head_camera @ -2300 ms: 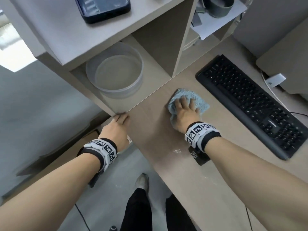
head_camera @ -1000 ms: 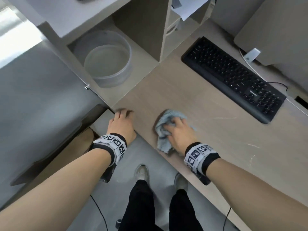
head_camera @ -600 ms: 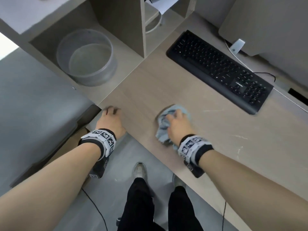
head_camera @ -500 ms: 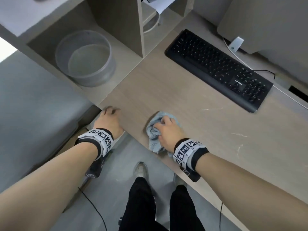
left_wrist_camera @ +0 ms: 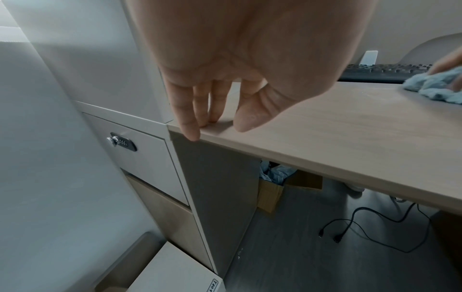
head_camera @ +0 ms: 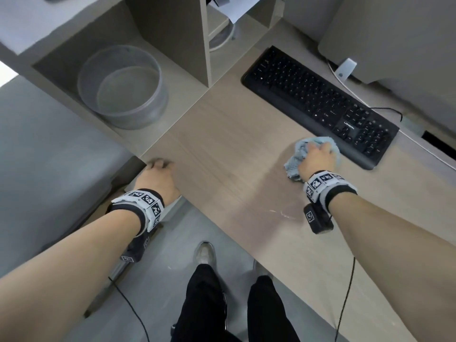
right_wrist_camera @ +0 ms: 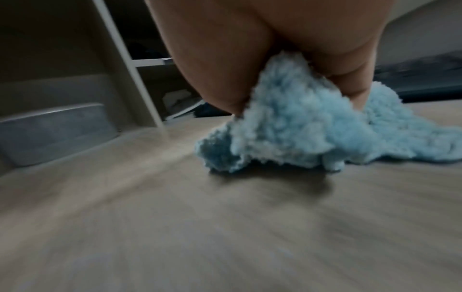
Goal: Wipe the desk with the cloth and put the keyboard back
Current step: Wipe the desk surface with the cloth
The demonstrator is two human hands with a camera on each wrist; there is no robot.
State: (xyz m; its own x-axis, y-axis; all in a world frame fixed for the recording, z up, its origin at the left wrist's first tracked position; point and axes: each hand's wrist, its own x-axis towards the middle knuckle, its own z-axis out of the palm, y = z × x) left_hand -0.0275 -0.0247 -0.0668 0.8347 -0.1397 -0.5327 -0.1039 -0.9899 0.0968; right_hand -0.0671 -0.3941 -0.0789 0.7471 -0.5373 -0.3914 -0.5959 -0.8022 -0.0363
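Observation:
A fluffy light-blue cloth (head_camera: 294, 160) (right_wrist_camera: 295, 126) (left_wrist_camera: 435, 89) lies bunched on the wooden desk (head_camera: 229, 154), and my right hand (head_camera: 317, 157) grips it, pressing it down just in front of the keyboard's right end. The black keyboard (head_camera: 318, 104) lies diagonally at the back of the desk, near the monitor. My left hand (head_camera: 158, 176) (left_wrist_camera: 212, 110) rests with straight fingers on the desk's front left corner and holds nothing.
A round grey container (head_camera: 123, 87) stands in the shelf compartment at the left. A monitor base (head_camera: 399, 38) and a white cable (head_camera: 419, 141) sit behind the keyboard. Under the desk are a drawer unit with a lock (left_wrist_camera: 122, 141), a cardboard box (left_wrist_camera: 272, 189) and loose cables (left_wrist_camera: 375, 227).
My right hand has swept the cloth from the desk's front edge to the right and back, up to the keyboard. The left hand has stayed on the corner.

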